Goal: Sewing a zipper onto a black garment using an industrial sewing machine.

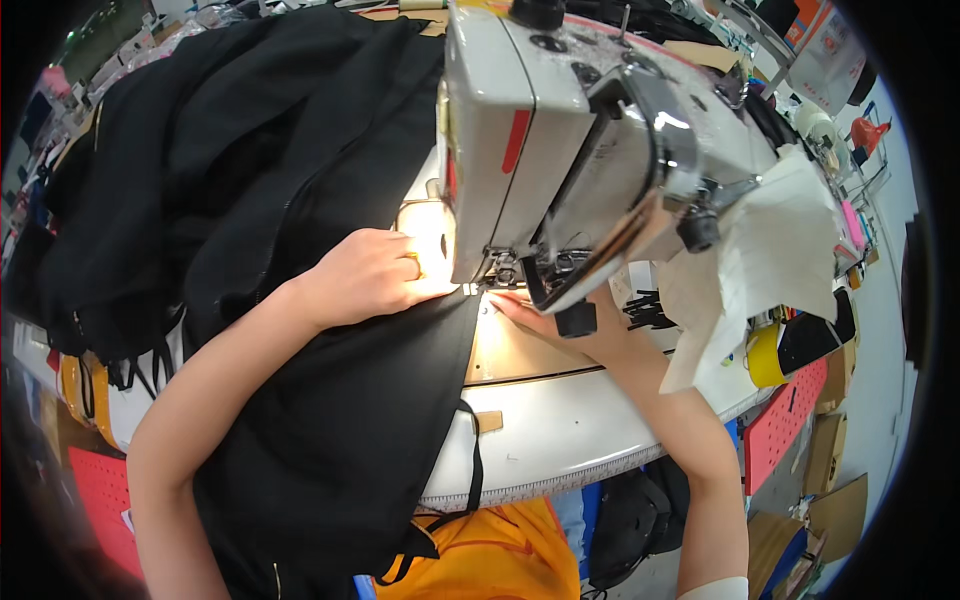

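Observation:
A white sewing machine [490, 130] stands at the centre, its lit presser foot [475, 289] on the edge of black fabric [340, 420] that drapes over the table [540, 420] to the lower edge. My left hand [390, 275] lies on this fabric just left of the foot, fingers curled and closed on it. My right hand [560, 320] is right of the foot, partly hidden behind a metal guide [590, 280]; its visible fingers are closed together at the fabric edge, what they hold unclear.
More black garments [150, 180] are heaped at the left. Cream paper [760, 260] hangs at the machine's right, near a yellow roll [765, 355]. Pink perforated boards [780, 420] flank the table, with cardboard [835, 510] at the lower right. Orange cloth [490, 555] shows below the table's edge.

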Action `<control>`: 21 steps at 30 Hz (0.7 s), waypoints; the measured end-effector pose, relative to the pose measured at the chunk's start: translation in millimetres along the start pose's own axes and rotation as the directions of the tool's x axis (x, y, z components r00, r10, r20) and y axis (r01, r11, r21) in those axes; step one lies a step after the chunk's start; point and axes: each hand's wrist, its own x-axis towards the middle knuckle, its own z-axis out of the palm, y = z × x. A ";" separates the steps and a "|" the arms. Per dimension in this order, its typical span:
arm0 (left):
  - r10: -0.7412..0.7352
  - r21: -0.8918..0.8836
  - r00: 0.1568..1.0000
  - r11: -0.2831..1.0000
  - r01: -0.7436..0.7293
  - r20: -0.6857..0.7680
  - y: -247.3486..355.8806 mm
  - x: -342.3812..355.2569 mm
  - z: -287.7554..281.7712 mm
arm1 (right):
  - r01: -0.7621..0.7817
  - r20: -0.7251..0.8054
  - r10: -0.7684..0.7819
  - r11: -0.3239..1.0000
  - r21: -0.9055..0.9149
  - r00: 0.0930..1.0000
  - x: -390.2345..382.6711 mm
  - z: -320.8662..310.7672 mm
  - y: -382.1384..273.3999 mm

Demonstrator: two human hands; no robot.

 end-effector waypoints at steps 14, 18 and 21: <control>-0.390 -0.247 0.902 0.870 0.427 0.187 87.8 19.6 -112.3 | -0.148 0.131 0.113 0.155 0.977 0.985 -34.3 -25.6 -110.2; -0.453 -0.705 0.626 -0.008 0.709 0.635 82.2 24.0 -128.6 | 0.287 -0.244 -0.152 0.550 0.785 0.958 -39.1 -29.3 -113.3; -0.413 -0.741 0.671 -0.012 0.672 0.615 80.5 18.0 -114.0 | 0.252 -0.173 -0.237 0.362 0.897 0.956 -37.0 -29.3 -111.6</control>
